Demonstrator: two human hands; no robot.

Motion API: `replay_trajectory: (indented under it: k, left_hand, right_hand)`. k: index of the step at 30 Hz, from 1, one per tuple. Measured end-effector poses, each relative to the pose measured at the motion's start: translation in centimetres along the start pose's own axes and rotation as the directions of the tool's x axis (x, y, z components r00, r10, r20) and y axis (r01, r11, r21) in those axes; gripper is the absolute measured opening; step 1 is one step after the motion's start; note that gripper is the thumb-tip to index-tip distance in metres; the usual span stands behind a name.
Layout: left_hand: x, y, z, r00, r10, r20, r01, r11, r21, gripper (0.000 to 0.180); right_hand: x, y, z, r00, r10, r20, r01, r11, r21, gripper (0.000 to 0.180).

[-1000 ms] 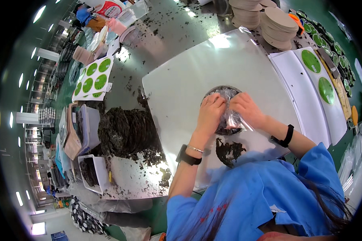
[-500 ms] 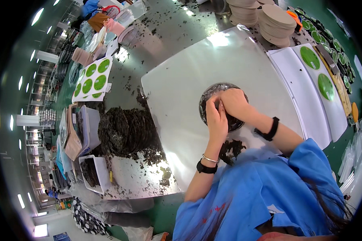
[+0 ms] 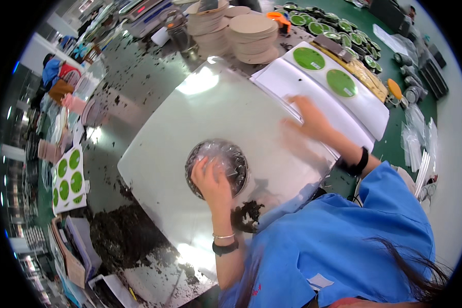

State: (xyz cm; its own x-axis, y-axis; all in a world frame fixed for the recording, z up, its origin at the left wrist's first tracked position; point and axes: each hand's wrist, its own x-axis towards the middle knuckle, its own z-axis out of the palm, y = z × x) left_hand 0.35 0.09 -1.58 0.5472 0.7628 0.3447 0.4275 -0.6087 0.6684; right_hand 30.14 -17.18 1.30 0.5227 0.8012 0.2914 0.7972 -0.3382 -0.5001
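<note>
A round, dark disc wrapped in clear, crinkled plastic [image 3: 236,161] lies on a pale grey sheet [image 3: 164,143]. My left hand [image 3: 210,182] rests on top of this package, its fingers apart and slightly bent over the film. Farther right, my right hand [image 3: 313,123] is lifted away from the package, beside the white label sheets [image 3: 362,110] with round green labels. It looks smeared by motion, but its thumb and fingers stand apart and I see nothing in them. Loose dark flakes [image 3: 247,215] lie just right of my left wrist.
Stacks of round beige discs [image 3: 251,33] stand at the back, near an orange tape dispenser [image 3: 278,21]. Several green-labelled packs [image 3: 354,38] are piled behind the label sheets. A dark heap of dried pieces [image 3: 118,236] sits at the left, below another green label sheet [image 3: 66,179].
My right hand has left the package and moved right toward the label sheets. My left hand stays on the plastic, now with fingers spread. The view has turned to the right.
</note>
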Motion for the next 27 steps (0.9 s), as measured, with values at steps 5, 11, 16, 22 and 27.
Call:
replay_trajectory:
  k: [5, 11, 16, 22, 27]
  left_hand:
    - [0.2, 0.5, 0.0, 0.999, -0.026, 0.034, 0.028, 0.998, -0.056, 0.022]
    - [0.2, 0.2, -0.1, 1.0, -0.003, 0.025, 0.003, 1.0, -0.017, 0.023]
    - [-0.1, 0.0, -0.5, 1.0, -0.01, 0.004, 0.01, 1.0, -0.001, 0.023]
    - [0.2, 0.4, 0.0, 1.0, -0.022, 0.011, 0.022, 0.999, -0.033, 0.023]
    - [-0.1, 0.1, 0.2, 0.998, -0.02, -0.052, 0.017, 0.998, -0.06, 0.018]
  right_hand:
    - [-0.5, 16.2, -5.8, 0.984, 0.151, -0.097, -0.174, 0.679, -0.713, 0.044]
    - [-1.2, 20.7, -5.8, 0.957, 0.05, 0.285, 0.248, 0.368, -0.896, 0.018]
    - [-0.1, 19.9, -5.3, 0.914, 0.034, 0.404, 0.391, 0.187, -0.901, 0.012]
    - [1.5, 25.5, -12.3, 0.965, 0.095, 0.246, 0.06, 0.829, -0.556, 0.02]
    - [1.9, 30.2, -24.5, 0.669, 0.215, -0.711, -0.623, 0.684, -0.379, 0.037]
